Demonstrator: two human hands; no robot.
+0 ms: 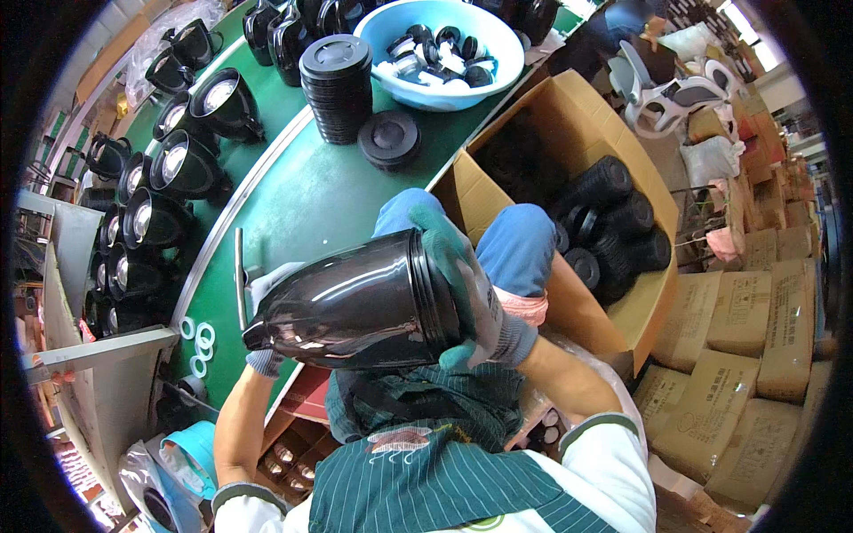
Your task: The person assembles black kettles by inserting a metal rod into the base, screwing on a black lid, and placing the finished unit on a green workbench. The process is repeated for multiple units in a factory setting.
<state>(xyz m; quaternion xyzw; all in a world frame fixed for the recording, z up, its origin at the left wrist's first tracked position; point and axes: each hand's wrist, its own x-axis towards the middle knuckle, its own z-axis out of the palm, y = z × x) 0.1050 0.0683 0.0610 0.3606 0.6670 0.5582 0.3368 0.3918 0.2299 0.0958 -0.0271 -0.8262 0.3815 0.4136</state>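
Note:
A glossy black jug body [346, 306] lies sideways above my lap, its narrow, beak-like end to the left and its wide, ringed end to the right. My right hand [466, 280], in a grey and green glove, is closed over the wide end, fingers on the top side and thumb below. Whether a separate cap sits under that palm is hidden. At the narrow end, my gloved left hand [269, 282] holds the jug from behind, most of its fingers out of sight. A thin metal rod [240, 280] stands upright beside that hand.
Black lids [336, 84] are stacked on the green worktop, with a shorter stack [389, 139] alongside. A blue basin [444, 98] holds small black and white parts. Rows of black jugs [182, 164] stand left. A cardboard box [653, 213] of black lids is at my right. White rings [203, 338] lie left.

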